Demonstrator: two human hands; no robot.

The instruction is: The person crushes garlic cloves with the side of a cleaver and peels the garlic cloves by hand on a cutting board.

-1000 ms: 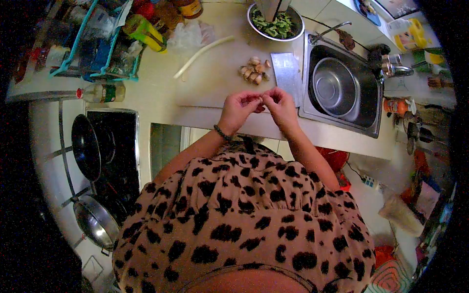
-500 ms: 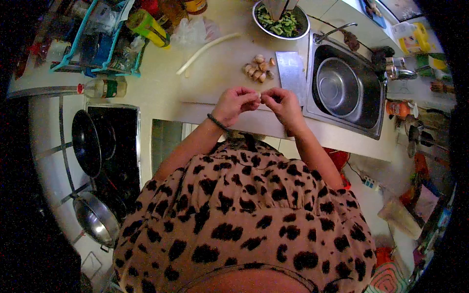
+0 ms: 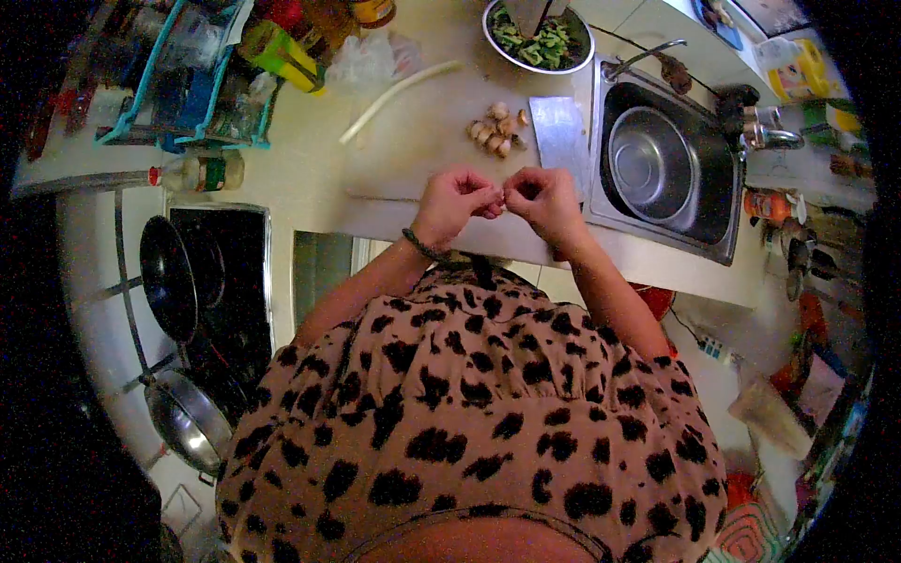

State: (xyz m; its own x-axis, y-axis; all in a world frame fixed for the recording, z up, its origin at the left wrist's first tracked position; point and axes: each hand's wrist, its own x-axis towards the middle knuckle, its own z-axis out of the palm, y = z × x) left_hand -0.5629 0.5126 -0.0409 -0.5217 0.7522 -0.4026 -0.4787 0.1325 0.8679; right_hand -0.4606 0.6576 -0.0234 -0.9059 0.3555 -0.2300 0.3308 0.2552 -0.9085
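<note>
Over the front edge of the cutting board (image 3: 394,178), my left hand (image 3: 458,206) and my right hand (image 3: 544,202) meet fingertip to fingertip. Both are closed in a pinch on a small pale piece that looks like a garlic clove, mostly covered by the fingers. Just beyond them lies a heap of brownish garlic cloves (image 3: 492,133). To the right of the heap a broad cleaver blade (image 3: 558,131) rests flat on the board. A long white scallion stalk (image 3: 389,98) lies at the board's far left.
A metal bowl of chopped greens (image 3: 540,47) stands at the back. On the right is a sink (image 3: 727,246) with a steel basin (image 3: 648,169) in it. At left are a stove (image 3: 249,272), a wok (image 3: 169,277), a bottle (image 3: 202,174) and a turquoise rack (image 3: 155,70).
My hands stay together and have shifted slightly toward my body. My right fingers are more curled, and the pale piece shows less between the fingertips.
</note>
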